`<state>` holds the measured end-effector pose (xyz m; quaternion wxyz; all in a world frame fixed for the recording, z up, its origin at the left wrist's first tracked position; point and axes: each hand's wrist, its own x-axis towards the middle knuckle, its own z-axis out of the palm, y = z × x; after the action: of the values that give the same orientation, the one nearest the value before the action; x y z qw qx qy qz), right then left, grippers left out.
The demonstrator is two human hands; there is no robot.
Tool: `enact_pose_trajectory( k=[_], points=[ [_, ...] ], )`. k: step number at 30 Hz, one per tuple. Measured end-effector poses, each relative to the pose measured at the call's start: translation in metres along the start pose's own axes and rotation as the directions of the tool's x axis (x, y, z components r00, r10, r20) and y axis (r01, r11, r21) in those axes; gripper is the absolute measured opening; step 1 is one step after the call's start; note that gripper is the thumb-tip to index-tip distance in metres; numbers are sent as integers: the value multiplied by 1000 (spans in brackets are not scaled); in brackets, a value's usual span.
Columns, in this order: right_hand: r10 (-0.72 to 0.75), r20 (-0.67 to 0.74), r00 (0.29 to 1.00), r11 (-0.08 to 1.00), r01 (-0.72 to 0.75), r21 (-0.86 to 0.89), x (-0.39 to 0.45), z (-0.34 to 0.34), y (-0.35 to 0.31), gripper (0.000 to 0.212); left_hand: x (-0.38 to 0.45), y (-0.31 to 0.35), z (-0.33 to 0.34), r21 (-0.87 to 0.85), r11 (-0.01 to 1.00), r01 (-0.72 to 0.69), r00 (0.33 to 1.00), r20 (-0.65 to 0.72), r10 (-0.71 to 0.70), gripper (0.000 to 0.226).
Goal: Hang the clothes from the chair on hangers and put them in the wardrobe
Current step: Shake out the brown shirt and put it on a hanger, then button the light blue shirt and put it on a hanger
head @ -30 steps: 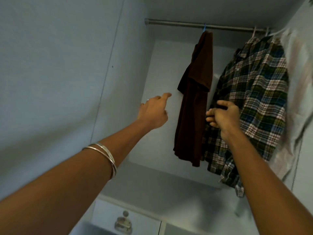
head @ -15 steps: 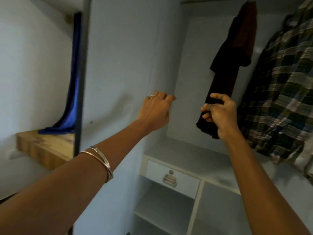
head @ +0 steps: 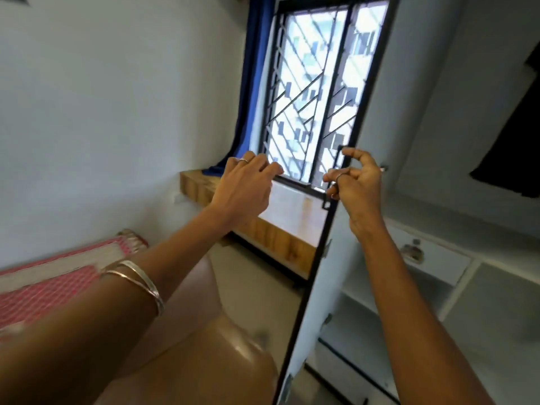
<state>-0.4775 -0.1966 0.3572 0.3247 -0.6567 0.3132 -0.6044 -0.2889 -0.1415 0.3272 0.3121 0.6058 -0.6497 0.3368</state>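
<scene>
The right hand, at centre frame, has its fingers curled and holds nothing, just in front of the wardrobe door edge. The left hand, left of it, has loosely bent fingers and is empty. Dark clothes hang inside the wardrobe at the right edge. A brown chair sits at the lower centre, and a barred window fills the upper centre.

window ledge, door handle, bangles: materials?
Ledge: looks like wood or wood-look laminate; tan grain bands, glossy top reflecting the window. Handle: thin black bar, likely painted metal; partly behind the right hand, so unsure. Bangles: silvery metal, polished, with bright highlights.
</scene>
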Motion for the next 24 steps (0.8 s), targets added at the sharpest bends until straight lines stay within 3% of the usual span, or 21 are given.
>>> enact_pose_trajectory(
  k=[2,4,6,8,10,13,16,18,21,23,24],
  points=[
    [26,78,997,1000,-26,-3,-48,60,-9,38,-56,-52,-40,54,993,102,985,133,-108,38],
    [39,148,988,999,-37,-15,-91,110,-21,36,-109,-89,-69,72,981,179,965,180,-189,42],
    [76,211,974,997,-81,15,-139,159,-24,35,-165,-122,-98,148,966,213,934,261,-245,47],
    [77,223,972,997,-74,-23,-149,167,-16,32,-180,-126,-93,202,955,217,915,299,-271,50],
    [101,308,946,995,-93,-39,-201,231,-33,31,-235,-174,-135,295,925,241,867,362,-342,50],
    [29,351,936,998,-6,-66,-236,276,-26,31,-275,-209,-153,361,898,251,842,377,-387,48],
    [37,453,891,993,17,-115,-283,350,-17,32,-331,-261,-169,431,851,300,794,382,-473,46],
    [69,483,873,995,-22,-102,-301,374,-12,37,-356,-280,-169,403,862,307,798,383,-464,43],
    [67,540,839,994,-12,-105,-337,452,8,43,-411,-334,-174,398,838,373,743,413,-527,35],
    [32,545,838,993,34,-111,-351,470,18,44,-436,-350,-176,389,810,438,714,396,-577,31],
    [50,560,827,993,17,-114,-366,506,31,45,-459,-378,-176,410,778,476,669,406,-623,31]
  ],
)
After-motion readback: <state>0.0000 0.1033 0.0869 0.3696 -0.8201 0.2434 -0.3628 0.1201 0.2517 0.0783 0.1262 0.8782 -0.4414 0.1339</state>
